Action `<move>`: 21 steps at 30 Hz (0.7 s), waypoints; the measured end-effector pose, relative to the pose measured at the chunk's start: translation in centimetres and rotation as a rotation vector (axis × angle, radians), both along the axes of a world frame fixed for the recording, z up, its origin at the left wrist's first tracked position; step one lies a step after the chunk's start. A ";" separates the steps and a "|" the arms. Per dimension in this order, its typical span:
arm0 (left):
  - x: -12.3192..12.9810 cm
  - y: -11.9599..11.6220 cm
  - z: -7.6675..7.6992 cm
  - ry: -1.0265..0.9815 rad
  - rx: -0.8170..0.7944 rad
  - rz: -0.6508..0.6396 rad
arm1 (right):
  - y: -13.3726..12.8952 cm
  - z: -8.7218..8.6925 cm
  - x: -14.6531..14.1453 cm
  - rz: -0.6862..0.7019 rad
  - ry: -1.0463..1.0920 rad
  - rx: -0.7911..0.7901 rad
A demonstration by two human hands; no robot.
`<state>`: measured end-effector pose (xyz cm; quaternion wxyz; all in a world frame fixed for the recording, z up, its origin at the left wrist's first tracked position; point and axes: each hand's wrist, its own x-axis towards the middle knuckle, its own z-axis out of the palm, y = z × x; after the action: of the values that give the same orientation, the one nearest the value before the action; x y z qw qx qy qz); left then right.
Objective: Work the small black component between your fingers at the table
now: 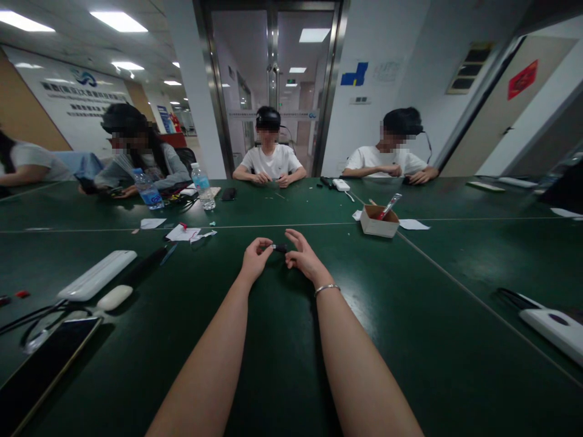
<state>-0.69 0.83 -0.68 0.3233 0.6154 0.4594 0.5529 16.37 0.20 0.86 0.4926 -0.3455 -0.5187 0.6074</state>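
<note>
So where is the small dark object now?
Near the middle of the head view, the small dark object is pinched at its left end by the left hand, the right hand beside the other end.

Small box [381, 228] (beside white paper [415, 224])

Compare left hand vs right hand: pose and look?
The left hand pinches a small dark object; the right hand has its fingers spread beside it, contact unclear. The right hand has a silver bracelet at its wrist; the left hand has none. Both are bare-skinned, over the green table.
</note>
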 end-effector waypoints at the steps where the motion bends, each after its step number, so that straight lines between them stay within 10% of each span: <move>1: 0.0 0.0 0.0 -0.006 -0.003 -0.001 | 0.0 0.0 0.2 -0.011 0.016 0.011; 10: 0.1 -0.1 0.1 0.015 -0.006 -0.002 | 0.4 0.0 -0.8 -0.044 -0.090 -0.170; 21: 0.1 -0.1 0.3 -0.036 -0.027 0.003 | 0.2 -0.3 0.1 -0.028 -0.014 -0.036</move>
<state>-0.58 0.69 -0.33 0.3389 0.6001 0.4619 0.5583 16.51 0.42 0.57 0.4910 -0.3659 -0.5064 0.6072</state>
